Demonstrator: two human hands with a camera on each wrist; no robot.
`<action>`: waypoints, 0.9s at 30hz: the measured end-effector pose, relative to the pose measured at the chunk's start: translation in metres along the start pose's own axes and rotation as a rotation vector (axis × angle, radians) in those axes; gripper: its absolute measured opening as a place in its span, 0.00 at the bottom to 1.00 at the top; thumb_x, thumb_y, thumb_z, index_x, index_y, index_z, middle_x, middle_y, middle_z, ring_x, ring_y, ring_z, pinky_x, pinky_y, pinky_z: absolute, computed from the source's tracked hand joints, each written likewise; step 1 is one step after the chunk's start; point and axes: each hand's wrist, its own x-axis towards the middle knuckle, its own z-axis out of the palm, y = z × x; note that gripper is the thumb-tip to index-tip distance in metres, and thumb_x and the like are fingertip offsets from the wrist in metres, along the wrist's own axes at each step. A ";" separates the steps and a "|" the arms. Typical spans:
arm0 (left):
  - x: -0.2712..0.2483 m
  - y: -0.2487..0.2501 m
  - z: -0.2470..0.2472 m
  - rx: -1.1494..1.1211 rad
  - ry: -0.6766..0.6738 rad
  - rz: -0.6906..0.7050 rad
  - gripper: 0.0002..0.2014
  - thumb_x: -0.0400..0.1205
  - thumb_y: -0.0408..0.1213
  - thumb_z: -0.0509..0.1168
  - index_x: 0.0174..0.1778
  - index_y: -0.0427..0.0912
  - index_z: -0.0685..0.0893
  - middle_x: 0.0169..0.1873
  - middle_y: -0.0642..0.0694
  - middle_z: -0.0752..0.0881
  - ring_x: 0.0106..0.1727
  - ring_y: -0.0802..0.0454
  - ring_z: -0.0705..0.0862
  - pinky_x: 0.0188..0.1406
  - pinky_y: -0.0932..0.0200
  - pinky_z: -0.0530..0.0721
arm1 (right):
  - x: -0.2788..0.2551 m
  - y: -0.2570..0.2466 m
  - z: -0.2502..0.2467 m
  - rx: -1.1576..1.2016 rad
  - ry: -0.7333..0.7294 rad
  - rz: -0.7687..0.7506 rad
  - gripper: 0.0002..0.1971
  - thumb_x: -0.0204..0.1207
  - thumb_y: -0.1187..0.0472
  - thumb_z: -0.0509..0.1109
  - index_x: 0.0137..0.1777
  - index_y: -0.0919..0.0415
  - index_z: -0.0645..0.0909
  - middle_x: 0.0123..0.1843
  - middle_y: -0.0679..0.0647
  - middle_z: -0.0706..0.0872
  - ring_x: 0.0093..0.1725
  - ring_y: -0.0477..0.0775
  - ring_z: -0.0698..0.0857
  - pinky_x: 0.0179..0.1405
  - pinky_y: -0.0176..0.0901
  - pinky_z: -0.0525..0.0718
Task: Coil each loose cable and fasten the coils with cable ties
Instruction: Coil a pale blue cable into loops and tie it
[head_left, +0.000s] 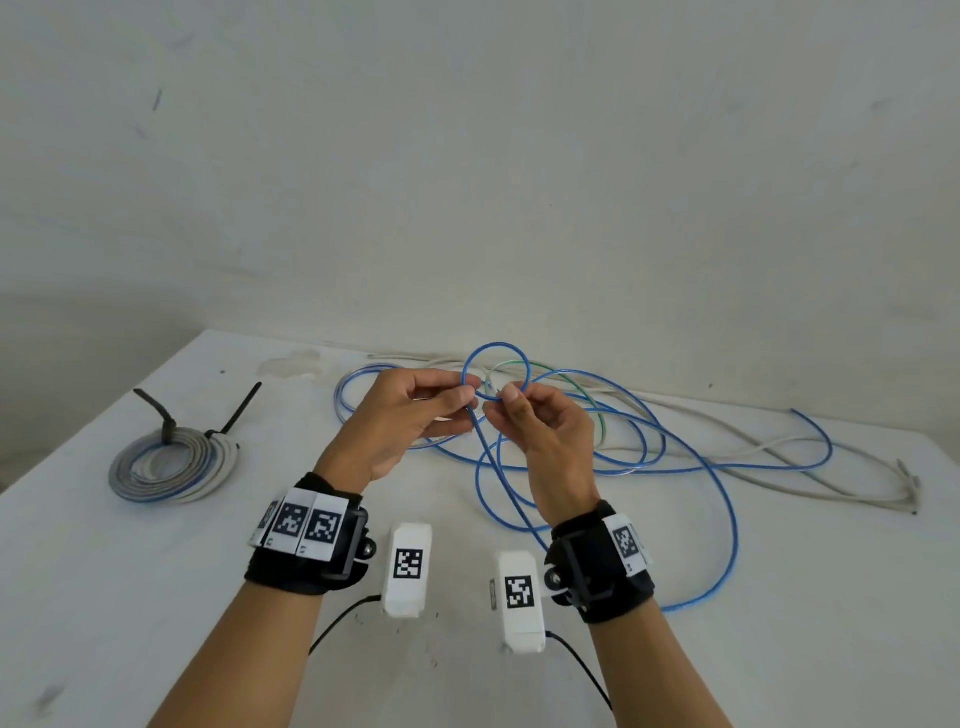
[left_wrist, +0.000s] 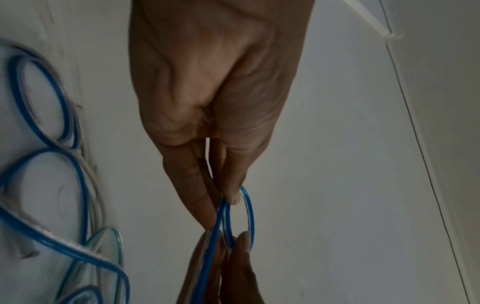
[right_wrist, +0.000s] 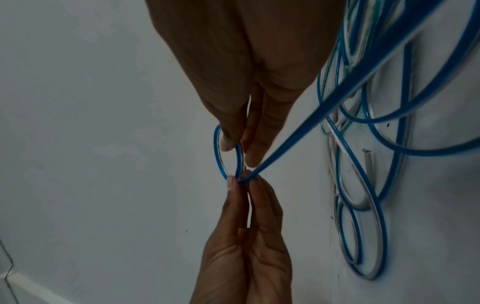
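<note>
A long blue cable (head_left: 733, 525) sprawls in loose loops over the white table (head_left: 130, 597). Its near end forms a small raised loop (head_left: 497, 344) in front of me. My left hand (head_left: 467, 397) pinches the loop's left side where the strands cross. My right hand (head_left: 506, 402) pinches the right side, and the fingertips almost meet. In the left wrist view my left hand (left_wrist: 226, 207) pinches the small loop (left_wrist: 250, 211). In the right wrist view my right hand (right_wrist: 237, 150) pinches the same loop (right_wrist: 216, 156), and the left hand (right_wrist: 244, 226) faces it from below.
A grey and white coil (head_left: 174, 470) bound with black ties (head_left: 165, 422) lies at the table's left. A loose whitish cable (head_left: 831, 491) and a green cable (head_left: 602, 431) tangle with the blue one at the back and right. The wall stands close behind.
</note>
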 end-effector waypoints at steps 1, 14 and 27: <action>0.000 0.000 -0.001 -0.018 0.021 0.011 0.08 0.84 0.28 0.69 0.57 0.35 0.90 0.44 0.42 0.92 0.46 0.51 0.91 0.49 0.58 0.90 | -0.001 0.000 0.000 -0.034 -0.026 0.016 0.07 0.80 0.67 0.75 0.53 0.71 0.86 0.44 0.64 0.92 0.43 0.57 0.93 0.49 0.44 0.90; -0.002 0.009 0.000 -0.079 0.151 0.087 0.10 0.83 0.27 0.70 0.59 0.31 0.89 0.42 0.40 0.93 0.44 0.48 0.92 0.50 0.53 0.92 | -0.007 -0.003 0.011 -0.290 -0.066 -0.051 0.28 0.76 0.61 0.81 0.73 0.55 0.74 0.48 0.60 0.93 0.45 0.60 0.94 0.47 0.48 0.91; -0.003 0.015 0.005 -0.155 0.219 0.056 0.05 0.82 0.29 0.72 0.51 0.34 0.91 0.40 0.40 0.93 0.42 0.48 0.93 0.44 0.60 0.90 | -0.002 -0.006 0.002 -0.934 -0.104 -0.424 0.10 0.81 0.56 0.76 0.60 0.50 0.90 0.47 0.45 0.87 0.42 0.42 0.83 0.42 0.36 0.81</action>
